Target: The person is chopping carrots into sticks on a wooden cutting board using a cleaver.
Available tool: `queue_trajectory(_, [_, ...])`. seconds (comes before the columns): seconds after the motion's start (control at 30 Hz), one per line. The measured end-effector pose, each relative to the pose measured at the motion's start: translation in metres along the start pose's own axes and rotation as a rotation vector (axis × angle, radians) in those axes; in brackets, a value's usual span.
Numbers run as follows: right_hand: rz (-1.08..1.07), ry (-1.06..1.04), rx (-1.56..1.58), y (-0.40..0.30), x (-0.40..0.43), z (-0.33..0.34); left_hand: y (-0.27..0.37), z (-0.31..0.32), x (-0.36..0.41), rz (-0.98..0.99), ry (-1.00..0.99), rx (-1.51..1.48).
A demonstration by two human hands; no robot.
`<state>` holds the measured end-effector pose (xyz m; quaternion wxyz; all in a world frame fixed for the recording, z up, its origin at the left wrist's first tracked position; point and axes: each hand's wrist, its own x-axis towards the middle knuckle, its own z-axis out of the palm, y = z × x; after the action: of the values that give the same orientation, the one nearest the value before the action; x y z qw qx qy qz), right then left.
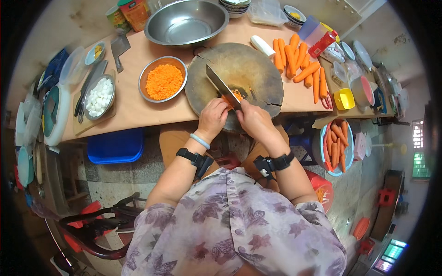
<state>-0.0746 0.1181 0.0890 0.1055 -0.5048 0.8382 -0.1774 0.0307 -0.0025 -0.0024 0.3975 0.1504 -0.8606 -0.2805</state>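
Observation:
My right hand (253,119) grips a cleaver (222,84), its blade slanting up and left across a round wooden chopping block (252,65). Close against the blade's left side, my left hand (213,114) has its fingers bent over an orange piece of carrot (226,103), mostly hidden. Small bits of chopped carrot (237,94) lie just right of the blade. Left of the block is a steel bowl (141,82) with finely diced carrot (165,82). Peeled carrots (291,60) are heaped to the right, beside a peeled white radish (262,46).
A large steel basin (155,24) stands behind the block. White cubes (100,96) fill a bowl at left, near knives (89,82); another cleaver (120,45) lies farther back. A yellow container (344,99) sits at right. Below the table's right end is a tub of unpeeled carrots (336,145).

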Motion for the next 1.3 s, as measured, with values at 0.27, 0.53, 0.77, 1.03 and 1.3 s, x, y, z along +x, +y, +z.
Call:
queue_trajectory(0.27, [-0.019, -0.006, 0.029, 0.003, 0.023, 0.015, -0.003, 0.0, -0.001, 0.038, 0.018, 0.02])
queue_trajectory(0.53, [-0.009, -0.006, 0.022, 0.007, 0.014, 0.011, 0.006, -0.012, 0.001, 0.084, -0.067, 0.017])
queue_trajectory(0.77, [-0.015, -0.004, -0.018, -0.003, -0.008, -0.012, -0.002, -0.002, -0.003, 0.063, -0.009, 0.012])
queue_trajectory(1.03, [-0.074, 0.044, -0.017, 0.0, 0.008, 0.011, 0.0, -0.003, 0.004, 0.067, -0.017, -0.01])
queue_trajectory(1.3, [-0.045, 0.014, 0.001, -0.004, 0.003, 0.013, 0.001, -0.007, 0.001, 0.039, -0.049, -0.021])
